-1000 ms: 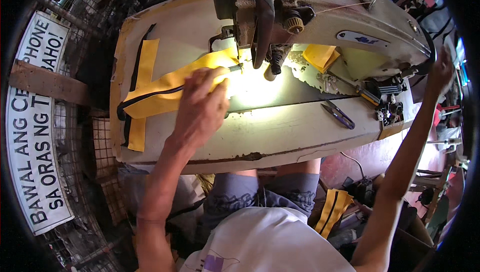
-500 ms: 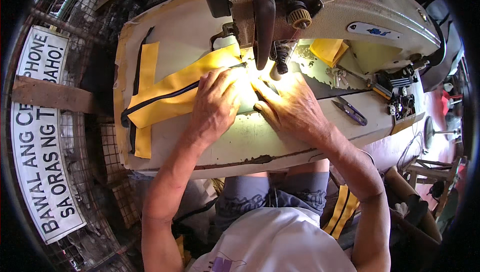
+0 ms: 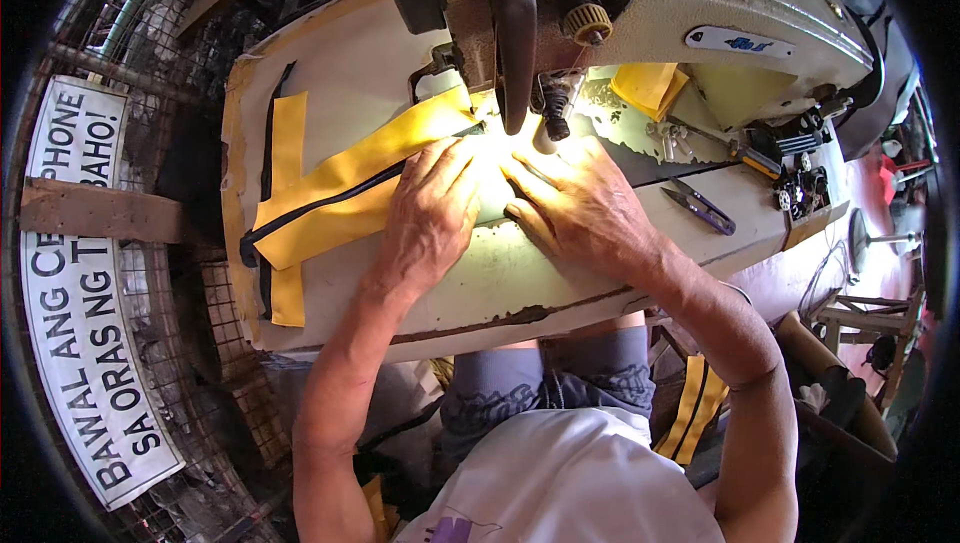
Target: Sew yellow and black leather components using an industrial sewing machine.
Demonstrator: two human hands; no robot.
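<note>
A yellow fabric strip with a black zipper [image 3: 340, 188] lies across the worn sewing table [image 3: 500, 288], running up to the needle of a grey sewing machine [image 3: 640, 13]. My left hand [image 3: 430, 213] presses flat on the fabric just left of the needle. My right hand [image 3: 580, 208] lies flat on the table beside it, fingers pointing at the presser foot [image 3: 552, 123]. A second yellow strip [image 3: 285, 203] lies crosswise under the first near the table's left end.
Small snips [image 3: 700, 205] and a screwdriver [image 3: 750, 155] lie right of my hands. More yellow fabric [image 3: 645, 88] sits under the machine arm. A white sign [image 3: 85, 283] hangs on wire mesh to the left. Yellow strips [image 3: 695, 408] hang by my right knee.
My right hand came down from the far right of the machine and now rests beside the needle. My left hand stayed on the fabric. The view has closed in on the table.
</note>
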